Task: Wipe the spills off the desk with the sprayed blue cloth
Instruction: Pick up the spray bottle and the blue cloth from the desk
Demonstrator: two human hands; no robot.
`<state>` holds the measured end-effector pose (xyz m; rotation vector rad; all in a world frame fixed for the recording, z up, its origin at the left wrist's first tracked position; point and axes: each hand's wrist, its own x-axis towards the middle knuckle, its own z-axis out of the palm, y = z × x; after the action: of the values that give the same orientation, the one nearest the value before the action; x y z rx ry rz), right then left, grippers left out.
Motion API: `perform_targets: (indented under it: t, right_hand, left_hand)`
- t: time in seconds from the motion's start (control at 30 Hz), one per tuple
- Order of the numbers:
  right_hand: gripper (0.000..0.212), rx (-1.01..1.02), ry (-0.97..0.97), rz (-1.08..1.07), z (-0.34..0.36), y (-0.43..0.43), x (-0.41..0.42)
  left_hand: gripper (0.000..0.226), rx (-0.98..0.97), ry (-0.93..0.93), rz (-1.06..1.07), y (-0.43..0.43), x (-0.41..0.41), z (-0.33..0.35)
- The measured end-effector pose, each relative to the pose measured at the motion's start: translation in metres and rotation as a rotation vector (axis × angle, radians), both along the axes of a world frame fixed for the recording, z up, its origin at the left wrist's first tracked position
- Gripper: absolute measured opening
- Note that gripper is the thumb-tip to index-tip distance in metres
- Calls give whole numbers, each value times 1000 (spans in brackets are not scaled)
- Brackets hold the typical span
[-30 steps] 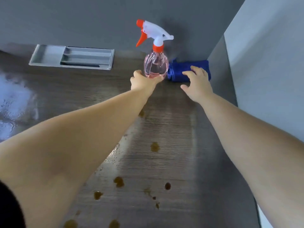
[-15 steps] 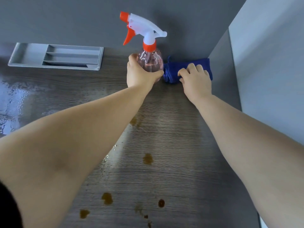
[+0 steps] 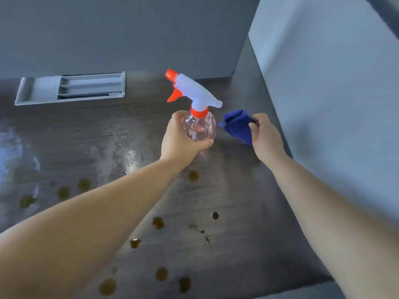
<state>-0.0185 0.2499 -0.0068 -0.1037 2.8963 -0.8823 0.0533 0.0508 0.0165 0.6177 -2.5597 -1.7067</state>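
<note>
Dark wood-grain desk (image 3: 248, 190) in a grey-walled corner; fingers of the right hand (image 3: 267, 137) curled, pinching the folded blue cloth (image 3: 237, 124) right of centre (whether clear of the top, hard to tell); left hand (image 3: 179, 137) wrapped round the belly of the tilted spray bottle (image 3: 200, 126); cloth probably soft, light, limp once unfolded, so best bunched in the palm, not held by an edge; one cloth, one bottle, one grey tray (image 3: 71, 88) upper left, roughly ten brown spills (image 3: 158, 222) across the lower frame, plus specks.
</note>
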Motion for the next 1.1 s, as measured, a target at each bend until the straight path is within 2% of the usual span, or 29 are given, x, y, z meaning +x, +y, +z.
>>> perform_targets:
  t: [0.2,0.4,0.47,0.53,0.63,0.7,0.77,0.83,0.9,0.97,1.03,1.07,1.1]
  right_hand:
    - [23,-145,-208,-182,14,42,125]
    - [18,-431,-451,-283,5,62,202]
    - [19,-348,-496,-276,-2,63,208]
    - [22,-149,-497,-256,-12,65,205]
    - [28,28,-400,-296,-27,72,197]
    - [31,135,-263,-291,-27,75,199]
    - [30,257,-110,-166,-26,77,208]
    - [31,295,-3,33,-30,78,227]
    - [39,355,-46,206,-38,76,246]
    - [47,431,-143,272,-41,76,251]
    - [47,356,-218,273,-29,75,245]
    - [45,197,-289,217,-16,76,242]
    - [45,-53,-371,128,-3,77,239]
  left_hand:
    - [71,36,19,-228,24,87,11]
    - [75,78,-8,-389,39,161,7]
    - [76,63,-15,-415,41,174,6]
    - [77,40,-37,-421,43,184,2]
    - [79,22,-72,-394,46,194,-5]
    - [79,11,-84,-371,50,197,-8]
    - [77,18,-88,-347,55,199,-11]
    - [76,28,-96,-321,62,201,-14]
    - [76,38,-97,-302,69,202,-15]
    - [76,39,-94,-294,76,202,-14]
    - [75,37,-91,-291,83,202,-14]
    - [76,35,-92,-293,87,202,-13]
    - [76,35,-99,-300,90,202,-12]
